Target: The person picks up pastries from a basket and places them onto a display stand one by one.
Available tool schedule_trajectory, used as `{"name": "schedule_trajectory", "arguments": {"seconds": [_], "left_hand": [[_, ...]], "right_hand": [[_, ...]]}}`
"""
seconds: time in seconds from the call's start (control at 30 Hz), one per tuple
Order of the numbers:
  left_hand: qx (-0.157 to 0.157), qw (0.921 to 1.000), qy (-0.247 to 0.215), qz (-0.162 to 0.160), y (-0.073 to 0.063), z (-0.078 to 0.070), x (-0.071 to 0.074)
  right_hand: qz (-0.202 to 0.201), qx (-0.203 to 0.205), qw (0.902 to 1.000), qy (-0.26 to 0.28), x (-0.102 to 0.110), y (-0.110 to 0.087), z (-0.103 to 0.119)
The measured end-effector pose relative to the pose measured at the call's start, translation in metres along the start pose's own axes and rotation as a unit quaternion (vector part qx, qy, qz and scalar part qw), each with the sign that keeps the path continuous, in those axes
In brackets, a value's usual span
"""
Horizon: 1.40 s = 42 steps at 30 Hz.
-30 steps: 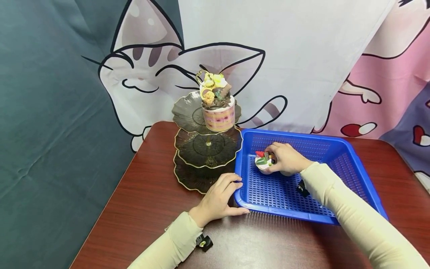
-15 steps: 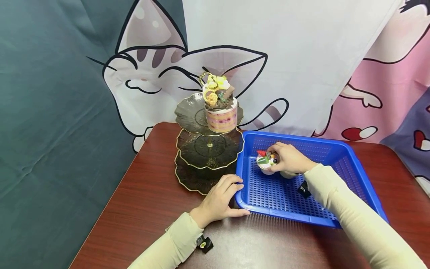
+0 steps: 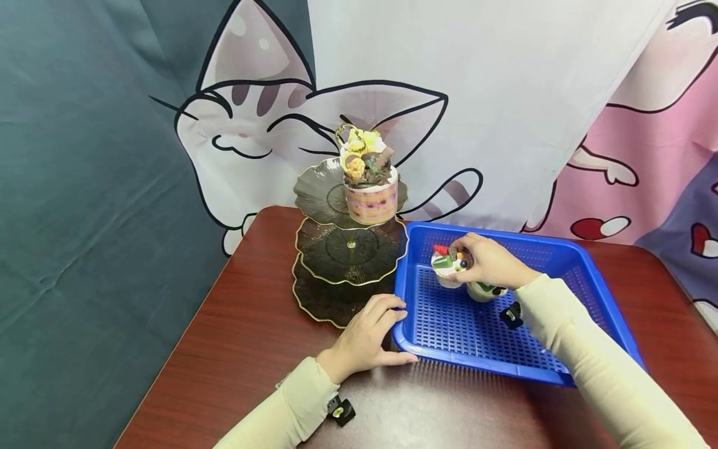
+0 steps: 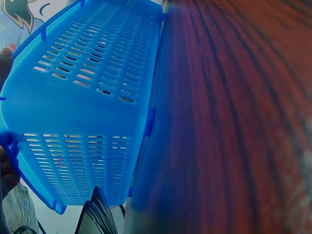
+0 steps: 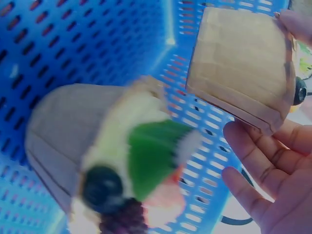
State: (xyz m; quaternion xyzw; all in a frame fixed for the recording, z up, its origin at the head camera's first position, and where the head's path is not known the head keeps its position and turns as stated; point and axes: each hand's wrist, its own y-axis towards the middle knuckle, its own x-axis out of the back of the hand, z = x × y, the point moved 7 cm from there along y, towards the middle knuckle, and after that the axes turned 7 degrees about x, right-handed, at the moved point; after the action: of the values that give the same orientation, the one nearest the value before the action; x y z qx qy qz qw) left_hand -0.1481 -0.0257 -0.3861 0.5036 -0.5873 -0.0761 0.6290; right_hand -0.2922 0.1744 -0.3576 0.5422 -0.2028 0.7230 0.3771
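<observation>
Inside the blue plastic basket (image 3: pixel 471 362), my right hand (image 3: pixel 490 262) pinches a small cupcake (image 3: pixel 444 268) topped with strawberry, a green fruit slice and dark berries. The right wrist view shows its pale ridged side (image 5: pixel 239 58) between thumb and fingers, apparently raised off the basket floor. A second fruit-topped cupcake (image 3: pixel 481 292) is beside it, partly under my hand; up close its green slice (image 5: pixel 153 156) and blueberry face the camera. My left hand (image 3: pixel 364 333) holds the basket's near left corner, fingers at the left rim and thumb at the front rim.
A three-tier dark stand with gold wavy rims (image 3: pixel 320 249) stands left of the basket, close to its rim. On its top tier sits a large layered dessert cup (image 3: pixel 371 202) with chocolate and yellow decorations. A cartoon cat curtain (image 3: pixel 241 174) hangs behind the brown table (image 3: pixel 224 349).
My right hand has moved slightly right and up with the cupcake, uncovering more of the second cupcake. My left hand has stayed at the basket corner. The head view has shifted slightly.
</observation>
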Motion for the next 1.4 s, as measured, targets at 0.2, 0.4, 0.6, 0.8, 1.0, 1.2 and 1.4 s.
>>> {"name": "schedule_trajectory", "arguments": {"seconds": [0.2, 0.4, 0.6, 0.8, 1.0, 1.2, 1.4], "left_hand": [[-0.001, 1.0000, 0.003, 0.002, -0.002, 0.001, 0.001], [-0.001, 1.0000, -0.004, -0.001, -0.007, -0.001, -0.001], [0.006, 0.9999, -0.008, -0.001, -0.009, -0.002, -0.003], [0.003, 1.0000, -0.006, -0.007, -0.007, -0.003, -0.002], [0.000, 0.9999, -0.005, -0.010, -0.006, -0.002, -0.001], [-0.003, 0.9999, -0.002, -0.012, -0.004, -0.002, 0.000], [-0.008, 0.9999, -0.002, -0.013, -0.002, -0.002, 0.001]], "right_hand": [[-0.014, -0.006, 0.9999, 0.005, 0.009, -0.001, 0.004], [-0.021, -0.003, 0.9997, 0.010, 0.009, -0.003, 0.006], [-0.024, 0.000, 0.9997, 0.006, 0.012, -0.004, 0.010], [-0.026, 0.004, 0.9996, 0.002, 0.017, -0.004, 0.015], [-0.039, 0.014, 0.9991, 0.001, 0.025, -0.003, 0.018], [-0.053, 0.008, 0.9984, 0.017, 0.034, -0.002, 0.019], [-0.062, 0.013, 0.9978, 0.018, 0.041, 0.000, 0.021]]}}
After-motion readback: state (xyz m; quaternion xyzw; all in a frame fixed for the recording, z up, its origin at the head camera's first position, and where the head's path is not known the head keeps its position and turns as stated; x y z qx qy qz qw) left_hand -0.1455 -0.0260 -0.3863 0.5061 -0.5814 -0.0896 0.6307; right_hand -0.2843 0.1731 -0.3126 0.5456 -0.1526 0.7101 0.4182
